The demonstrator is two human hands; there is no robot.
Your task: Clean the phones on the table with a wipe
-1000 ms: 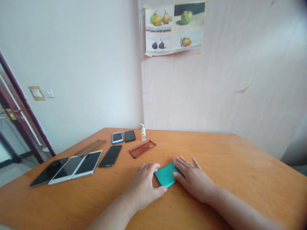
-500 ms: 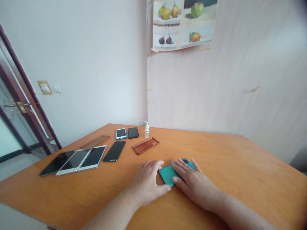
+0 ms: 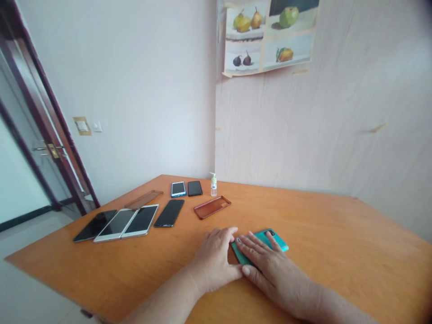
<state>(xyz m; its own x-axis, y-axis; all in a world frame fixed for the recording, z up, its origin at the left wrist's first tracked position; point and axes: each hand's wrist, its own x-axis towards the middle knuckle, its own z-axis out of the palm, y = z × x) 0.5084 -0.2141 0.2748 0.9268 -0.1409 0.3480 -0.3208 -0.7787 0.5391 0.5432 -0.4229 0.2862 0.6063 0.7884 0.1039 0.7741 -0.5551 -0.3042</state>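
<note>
A teal phone (image 3: 280,243) lies back up on the table, its dark camera block toward the far right corner. My left hand (image 3: 216,258) curves around the phone's left end, thumb at the near corner and fingers at the far one, bracketing it. Flat across the back of the phone rests my right hand (image 3: 270,265), fingers stretched out toward the left end and covering much of its middle. The right thumb lies close to the left thumb tip.
Beyond my hands is a reddish-brown phone case (image 3: 212,208), with a pump bottle (image 3: 213,185) behind it. Left of these lie a black phone (image 3: 169,213), two white-framed phones (image 3: 140,220), another dark phone (image 3: 94,226), a clear brownish case (image 3: 144,199), a blue-edged phone (image 3: 178,188) and a small black phone (image 3: 195,188).
My right hand has slid leftward over the phone's back, uncovering more of the camera end. My left hand stays around the left end. The whole view has shifted slightly.
</note>
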